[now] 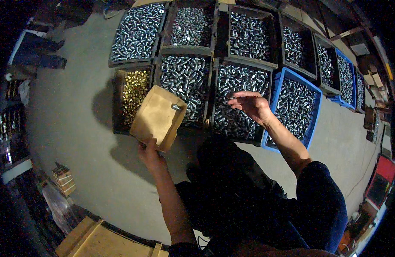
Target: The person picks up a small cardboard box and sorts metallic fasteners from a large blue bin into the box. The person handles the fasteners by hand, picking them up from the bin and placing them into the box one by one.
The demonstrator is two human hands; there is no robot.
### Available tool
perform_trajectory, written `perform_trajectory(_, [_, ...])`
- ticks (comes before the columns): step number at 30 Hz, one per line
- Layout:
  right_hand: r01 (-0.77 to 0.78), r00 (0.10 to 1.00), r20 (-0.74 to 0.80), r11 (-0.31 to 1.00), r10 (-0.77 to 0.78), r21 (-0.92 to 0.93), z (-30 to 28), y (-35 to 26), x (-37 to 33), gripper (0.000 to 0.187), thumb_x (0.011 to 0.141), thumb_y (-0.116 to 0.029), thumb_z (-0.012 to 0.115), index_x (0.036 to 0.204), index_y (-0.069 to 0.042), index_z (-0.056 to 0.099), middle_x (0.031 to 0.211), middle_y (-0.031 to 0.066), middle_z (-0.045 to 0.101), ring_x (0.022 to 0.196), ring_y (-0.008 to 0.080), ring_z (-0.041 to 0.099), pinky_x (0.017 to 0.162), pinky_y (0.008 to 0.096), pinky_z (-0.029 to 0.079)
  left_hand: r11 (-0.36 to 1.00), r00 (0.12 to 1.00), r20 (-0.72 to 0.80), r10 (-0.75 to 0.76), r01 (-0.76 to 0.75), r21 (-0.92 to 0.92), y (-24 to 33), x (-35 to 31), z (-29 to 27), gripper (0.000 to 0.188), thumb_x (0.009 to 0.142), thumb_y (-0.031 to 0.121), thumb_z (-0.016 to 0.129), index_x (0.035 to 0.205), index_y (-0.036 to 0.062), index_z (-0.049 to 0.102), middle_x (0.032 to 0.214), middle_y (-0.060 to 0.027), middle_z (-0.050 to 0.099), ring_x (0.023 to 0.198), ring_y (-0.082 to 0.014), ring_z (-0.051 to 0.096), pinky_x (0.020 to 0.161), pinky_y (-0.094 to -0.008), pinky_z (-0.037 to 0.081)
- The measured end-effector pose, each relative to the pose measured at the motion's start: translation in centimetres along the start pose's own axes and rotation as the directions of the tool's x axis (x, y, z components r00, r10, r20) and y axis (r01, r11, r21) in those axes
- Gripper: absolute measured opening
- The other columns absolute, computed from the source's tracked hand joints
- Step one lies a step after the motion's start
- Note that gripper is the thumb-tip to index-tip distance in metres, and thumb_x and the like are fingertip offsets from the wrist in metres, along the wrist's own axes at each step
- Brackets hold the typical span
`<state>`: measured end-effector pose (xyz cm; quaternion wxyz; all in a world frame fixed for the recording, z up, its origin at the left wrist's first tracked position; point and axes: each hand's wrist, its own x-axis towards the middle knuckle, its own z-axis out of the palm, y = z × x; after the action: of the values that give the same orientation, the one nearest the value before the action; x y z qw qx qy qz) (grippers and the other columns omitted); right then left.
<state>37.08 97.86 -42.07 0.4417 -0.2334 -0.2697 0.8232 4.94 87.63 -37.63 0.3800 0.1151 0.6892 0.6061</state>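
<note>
**A person is holding a cardboard tray over bins of metal fasteners**

Seen from above, a person is standing over a floor covered with open bins. The left hand is gripping a shallow brown cardboard tray by its near bottom edge, fingers closed around the rim, and is tilting it up. One small silver fastener is lying in the tray near its upper right corner.

The right hand is hovering above a dark bin of silver fasteners. Its fingers are curled loosely and pointing left; something small and shiny may be pinched at the fingertips, but I cannot tell for sure.

The tray is looking light and fairly stiff, though thin cardboard held by one edge is likely to sag or tip as weight is added; supporting it from beneath would probably be steadier. The fasteners are small, hard and smooth, so they are likely rolling easily and slipping from fingers.

Around the hands, a bin of gold-coloured fasteners is sitting just behind the tray, partly hidden by it. A blue plastic crate of silver fasteners is lying to the right of the right hand. More dark bins are running along the top. A grey concrete floor is stretching left, and a pale wooden crate is sitting at the lower left. Nothing is blocking the hands.
</note>
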Motion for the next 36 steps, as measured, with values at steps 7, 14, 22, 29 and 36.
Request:
perform_trajectory(7, [-0.102, 0.990, -0.057, 0.943, 0.126, 0.316, 2.5, -0.6, -0.6, 0.076, 0.057, -0.041, 0.075, 0.118, -0.003, 0.051, 0.110, 0.0160, 0.058, 0.106, 0.0269, 0.053, 0.090, 0.0375, 0.040, 0.999, 0.999, -0.023, -0.036, 0.036, -0.011, 0.4, -0.3, 0.7, 0.064, 0.066, -0.001, 0.060, 0.126, -0.0045, 0.037, 0.113, -0.0137, 0.050, 0.102, -0.0244, 0.050, 0.087, -0.0353, 0.041])
perform_trajectory(14, [-0.116, 0.981, -0.072, 0.851, 0.178, 0.512, 2.9, -0.4, -1.2, 0.084, 0.054, -0.041, 0.077, 0.125, -0.008, 0.046, 0.126, 0.0186, 0.046, 0.104, 0.0255, 0.051, 0.089, 0.0378, 0.040, 0.998, 1.000, 0.019, 0.011, -0.012, 0.055, -0.3, 0.1, 0.5, 0.063, 0.067, 0.000, 0.059, 0.126, -0.0046, 0.039, 0.114, -0.0140, 0.050, 0.102, -0.0249, 0.050, 0.088, -0.0355, 0.041])
perform_trajectory(22, [-0.048, 0.939, -0.251, 0.811, 0.236, 0.583, 2.0, -0.4, -2.1, 0.085, 0.053, -0.027, 0.070, 0.130, -0.007, 0.041, 0.123, 0.0195, 0.044, 0.096, 0.0268, 0.050, 0.081, 0.0365, 0.041, 0.950, 0.984, 0.043, 0.170, -0.176, 0.258, -0.2, -0.2, 1.5, 0.058, 0.069, 0.002, 0.059, 0.124, -0.0055, 0.041, 0.114, -0.0147, 0.051, 0.098, -0.0242, 0.052, 0.089, -0.0341, 0.040])
perform_trajectory(29, [-0.024, 0.936, -0.267, 0.797, 0.231, 0.604, 1.4, -0.6, -2.8, 0.087, 0.054, -0.030, 0.073, 0.128, -0.001, 0.040, 0.122, 0.0224, 0.045, 0.101, 0.0289, 0.050, 0.082, 0.0363, 0.042, 0.959, 0.992, 0.054, 0.111, -0.121, 0.255, 0.0, -0.3, 2.7, 0.049, 0.071, 0.007, 0.063, 0.115, -0.0087, 0.047, 0.108, -0.0142, 0.055, 0.098, -0.0230, 0.052, 0.087, -0.0334, 0.039])
perform_trajectory(36, [0.020, 0.949, -0.236, 0.705, 0.210, 0.709, 0.7, -0.5, -3.2, 0.089, 0.053, -0.021, 0.076, 0.129, 0.002, 0.036, 0.125, 0.0254, 0.040, 0.105, 0.0334, 0.049, 0.090, 0.0413, 0.044, 0.950, 0.984, 0.134, 0.118, -0.152, 0.274, -0.9, 0.6, 2.6, 0.053, 0.071, 0.013, 0.065, 0.115, -0.0096, 0.047, 0.110, -0.0164, 0.053, 0.099, -0.0249, 0.052, 0.088, -0.0338, 0.039])
